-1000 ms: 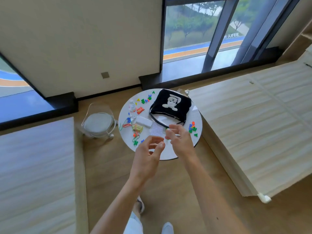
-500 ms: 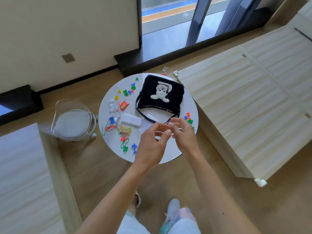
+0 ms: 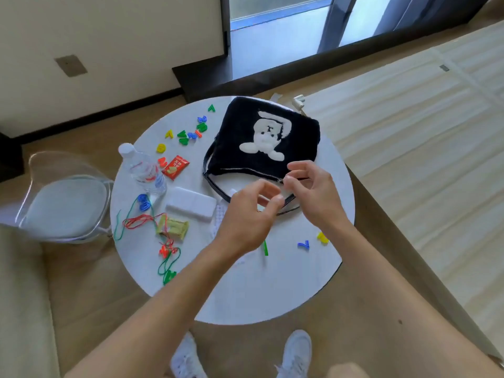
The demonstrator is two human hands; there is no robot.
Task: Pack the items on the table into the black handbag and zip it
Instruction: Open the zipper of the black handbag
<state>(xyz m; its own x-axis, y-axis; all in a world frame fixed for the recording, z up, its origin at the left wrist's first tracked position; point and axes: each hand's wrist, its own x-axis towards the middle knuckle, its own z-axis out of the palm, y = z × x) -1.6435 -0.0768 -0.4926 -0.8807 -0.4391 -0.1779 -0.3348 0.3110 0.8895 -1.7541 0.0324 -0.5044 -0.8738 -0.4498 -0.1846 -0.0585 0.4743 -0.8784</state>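
A pair of white shoes (image 3: 297,353) stood nearest, at the foot of the round white table (image 3: 259,290). On the table's near right lay a blue plastic 7 (image 3: 303,244) and a yellow plastic piece (image 3: 322,237).

Just beyond, the left hand (image 3: 245,219) hovered over the bag's black strap (image 3: 215,186), fingers loosely curled, thumb and forefinger close together, with nothing visible between them. The right hand (image 3: 313,192) sat just beside it on the right, its thumb and forefinger narrowed to a small gap at the zipper pull (image 3: 279,180) (whether they actually pinched it could not be told).

To the left lay the coloured strings (image 3: 141,222), a green-yellow snack packet (image 3: 173,227), a white case (image 3: 191,204), a water bottle (image 3: 141,170) and a red snack packet (image 3: 176,167).

The black handbag (image 3: 263,139) lay flat on the far right of the table, its zipper (image 3: 245,170) running along the near edge and looking closed across the stretch in view. Plastic letters and numbers (image 3: 191,132) were scattered at the far left.

Judged from this, packing had not begun: every visible item sat outside the bag. Opening the zipper seemed the step in hand, with loading and zipping all left to do.
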